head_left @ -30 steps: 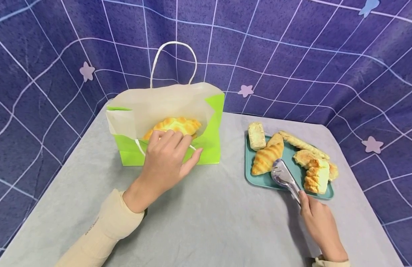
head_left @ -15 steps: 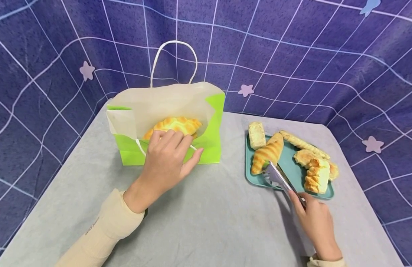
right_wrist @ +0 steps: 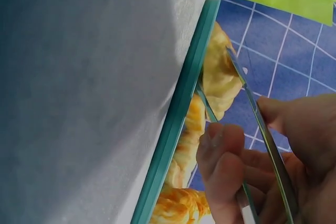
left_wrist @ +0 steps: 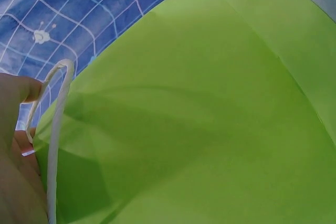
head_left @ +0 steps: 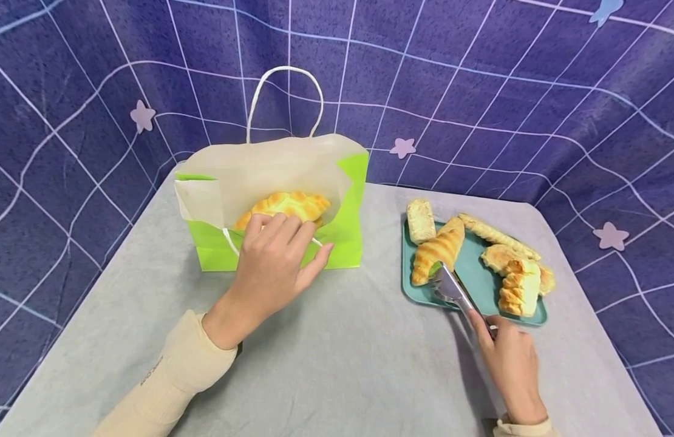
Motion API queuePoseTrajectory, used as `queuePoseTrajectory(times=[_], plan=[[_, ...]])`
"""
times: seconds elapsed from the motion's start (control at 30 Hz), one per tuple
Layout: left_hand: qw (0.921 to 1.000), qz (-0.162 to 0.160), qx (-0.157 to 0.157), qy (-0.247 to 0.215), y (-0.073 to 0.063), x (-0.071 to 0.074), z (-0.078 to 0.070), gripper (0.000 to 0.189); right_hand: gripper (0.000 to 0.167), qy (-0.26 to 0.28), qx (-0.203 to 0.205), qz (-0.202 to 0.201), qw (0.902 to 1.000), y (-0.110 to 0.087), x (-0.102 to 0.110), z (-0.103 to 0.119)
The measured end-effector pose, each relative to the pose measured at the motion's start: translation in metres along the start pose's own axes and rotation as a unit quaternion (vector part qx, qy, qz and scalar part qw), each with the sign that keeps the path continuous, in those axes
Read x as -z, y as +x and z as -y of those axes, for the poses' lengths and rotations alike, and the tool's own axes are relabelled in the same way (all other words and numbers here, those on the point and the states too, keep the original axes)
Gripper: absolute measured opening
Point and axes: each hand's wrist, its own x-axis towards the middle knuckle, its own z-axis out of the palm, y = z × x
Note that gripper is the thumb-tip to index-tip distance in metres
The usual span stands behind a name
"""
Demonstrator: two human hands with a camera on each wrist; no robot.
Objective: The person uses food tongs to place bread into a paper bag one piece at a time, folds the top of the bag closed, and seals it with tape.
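Note:
A green paper bag (head_left: 342,246) with a whitish inside stands at the left, its mouth facing me. My left hand (head_left: 271,261) grips its front rim, fingers curled over the edge by the white front handle (left_wrist: 56,135). Inside the bag, a golden bread (head_left: 296,203) shows behind the knuckles. At the right, my right hand (head_left: 512,367) holds metal tongs (head_left: 456,290). The tongs' tips are at the near end of a croissant (head_left: 442,246) on a teal tray (head_left: 481,288). In the right wrist view, the tong arms straddle that croissant (right_wrist: 220,77); firm contact is hard to tell.
Around the croissant on the tray lie a pale rectangular pastry (head_left: 421,221), a long twisted stick (head_left: 498,237), a flat round-edged pastry (head_left: 498,258) and a ridged bread (head_left: 520,288). The grey table (head_left: 364,358) ends at a blue grid-patterned curtain (head_left: 452,91).
The tongs have turned and shifted left from beside the croissant to its near end, opening with their arms apart. My right hand moved slightly left with them. The left hand and bag stayed put.

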Motion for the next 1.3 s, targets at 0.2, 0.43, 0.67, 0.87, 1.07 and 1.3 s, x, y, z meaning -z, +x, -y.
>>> queuePoseTrajectory(times=[0.2,0.43,0.67,0.87,1.07,1.3], plan=[[1.0000,0.002,0.001,0.000,0.000,0.001,0.000,0.028,0.045,0.007,-0.009,-0.001,0.9999,0.000,-0.001,0.003],[1.0000,0.002,0.001,-0.003,0.000,0.000,0.000,0.027,0.036,0.023,0.001,-0.034,0.9991,-0.004,0.001,0.001],[1.0000,0.001,0.002,-0.004,0.000,0.000,0.000,0.028,0.029,0.036,0.008,-0.078,0.9963,-0.009,0.003,-0.005],[1.0000,0.000,0.003,-0.005,0.000,0.000,-0.001,0.028,0.026,0.046,0.040,-0.127,0.9900,-0.009,0.007,-0.008],[1.0000,-0.006,0.001,-0.002,0.000,0.000,-0.001,0.027,0.020,0.060,0.094,-0.177,0.9780,-0.007,0.011,-0.008],[1.0000,-0.006,0.000,-0.002,0.000,0.001,-0.001,0.027,0.018,0.085,0.136,-0.213,0.9639,-0.002,0.022,0.003]])
